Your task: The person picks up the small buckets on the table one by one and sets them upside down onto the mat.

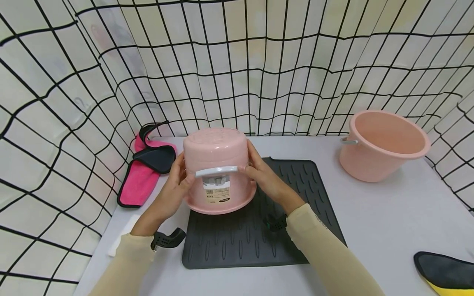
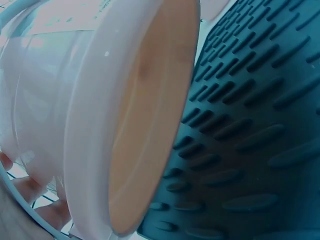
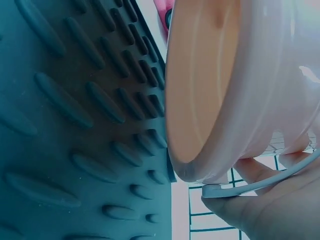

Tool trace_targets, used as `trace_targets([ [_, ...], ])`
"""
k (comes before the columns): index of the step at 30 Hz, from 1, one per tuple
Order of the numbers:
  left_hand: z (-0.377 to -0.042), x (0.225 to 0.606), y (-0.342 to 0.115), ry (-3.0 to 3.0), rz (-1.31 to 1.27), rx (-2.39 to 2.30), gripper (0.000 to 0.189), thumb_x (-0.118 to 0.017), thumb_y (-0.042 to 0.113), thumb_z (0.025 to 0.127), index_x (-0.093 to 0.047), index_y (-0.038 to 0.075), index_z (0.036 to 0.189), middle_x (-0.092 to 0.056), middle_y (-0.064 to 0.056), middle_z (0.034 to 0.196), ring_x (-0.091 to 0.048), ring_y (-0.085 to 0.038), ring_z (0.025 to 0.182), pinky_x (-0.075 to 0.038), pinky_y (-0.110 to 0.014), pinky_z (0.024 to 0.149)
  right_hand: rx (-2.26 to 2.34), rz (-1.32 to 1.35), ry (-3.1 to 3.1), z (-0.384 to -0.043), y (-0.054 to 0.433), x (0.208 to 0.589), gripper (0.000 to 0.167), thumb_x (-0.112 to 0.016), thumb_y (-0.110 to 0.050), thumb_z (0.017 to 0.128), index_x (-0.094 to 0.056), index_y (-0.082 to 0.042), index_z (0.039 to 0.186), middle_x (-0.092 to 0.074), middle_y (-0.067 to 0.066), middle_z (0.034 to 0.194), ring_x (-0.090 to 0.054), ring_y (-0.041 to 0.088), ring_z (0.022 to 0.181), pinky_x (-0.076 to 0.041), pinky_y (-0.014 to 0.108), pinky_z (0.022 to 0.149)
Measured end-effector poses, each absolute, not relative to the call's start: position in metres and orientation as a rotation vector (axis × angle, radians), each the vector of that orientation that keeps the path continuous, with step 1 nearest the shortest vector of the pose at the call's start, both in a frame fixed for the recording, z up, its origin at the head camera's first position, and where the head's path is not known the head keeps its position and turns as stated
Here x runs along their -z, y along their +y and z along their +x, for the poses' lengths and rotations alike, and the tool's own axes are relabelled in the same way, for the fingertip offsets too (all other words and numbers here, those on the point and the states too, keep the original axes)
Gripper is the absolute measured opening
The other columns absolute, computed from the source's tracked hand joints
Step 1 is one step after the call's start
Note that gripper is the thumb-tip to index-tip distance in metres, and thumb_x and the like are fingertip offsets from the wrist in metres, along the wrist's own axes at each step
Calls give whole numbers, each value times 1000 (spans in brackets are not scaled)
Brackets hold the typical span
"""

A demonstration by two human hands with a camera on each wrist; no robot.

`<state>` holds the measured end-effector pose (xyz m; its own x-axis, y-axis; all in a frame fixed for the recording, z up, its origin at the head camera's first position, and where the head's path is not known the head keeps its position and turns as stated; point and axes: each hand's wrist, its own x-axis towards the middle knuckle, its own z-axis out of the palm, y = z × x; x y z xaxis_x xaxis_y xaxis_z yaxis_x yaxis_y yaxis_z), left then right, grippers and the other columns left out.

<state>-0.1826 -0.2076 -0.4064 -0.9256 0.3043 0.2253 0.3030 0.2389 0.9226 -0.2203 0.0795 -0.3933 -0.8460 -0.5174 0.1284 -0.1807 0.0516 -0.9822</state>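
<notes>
A pink plastic bucket (image 1: 216, 149) is held upside down over the left part of a dark ribbed drying mat (image 1: 266, 242). My left hand (image 1: 173, 192) grips its left side, thumb toward the front and fingers (image 2: 52, 214) round the wall. On the opposite side my right hand (image 1: 266, 174) grips it the same way. The white handle (image 1: 216, 170) crosses the front between both thumbs, above a paper label (image 1: 217, 194). Both wrist views show the open mouth facing the mat, with part of the inner wall (image 3: 205, 75) visible.
Another pink bucket (image 1: 374, 164) stands upright at the back right. A pink and black cloth item (image 1: 146, 176) leans by the net at left. A black and yellow item (image 1: 446, 271) lies at the front right. Black netting (image 1: 255, 70) surrounds the white table (image 1: 381, 222).
</notes>
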Motion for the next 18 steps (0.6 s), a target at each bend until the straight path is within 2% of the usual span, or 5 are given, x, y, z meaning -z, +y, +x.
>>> trace_targets([
  [5,-184,414,-209,2477,661,-1852,80,-55,23,107,-2,23,167,-16,-13,170,-16,-42,156,-24,-75,116,1868,-786,2077,-221,81,398,91,-59,-37,98,1,-46,165,-15,-13,171,-30,29,153,-38,65,113],
  [11,-184,420,-209,2484,684,-1848,87,-63,22,102,-5,25,166,-19,-9,170,-16,-38,158,-18,-70,120,1859,-872,2085,-224,84,405,99,-69,-43,95,1,-47,165,-12,-16,172,-25,28,155,-41,66,110],
  [15,-184,425,-209,2497,703,-1845,91,-68,25,100,-6,25,166,-19,-8,170,-18,-36,157,-16,-70,122,1858,-894,2077,-226,85,409,104,-72,-38,93,2,-46,165,-9,-18,172,-22,23,157,-40,65,111],
  [18,-185,428,-209,2519,717,-1831,93,-70,28,99,-6,27,167,-20,-7,170,-19,-36,157,-18,-71,121,1853,-888,2076,-226,86,410,106,-74,-34,92,2,-46,165,-14,-17,171,-26,22,155,-44,63,109],
])
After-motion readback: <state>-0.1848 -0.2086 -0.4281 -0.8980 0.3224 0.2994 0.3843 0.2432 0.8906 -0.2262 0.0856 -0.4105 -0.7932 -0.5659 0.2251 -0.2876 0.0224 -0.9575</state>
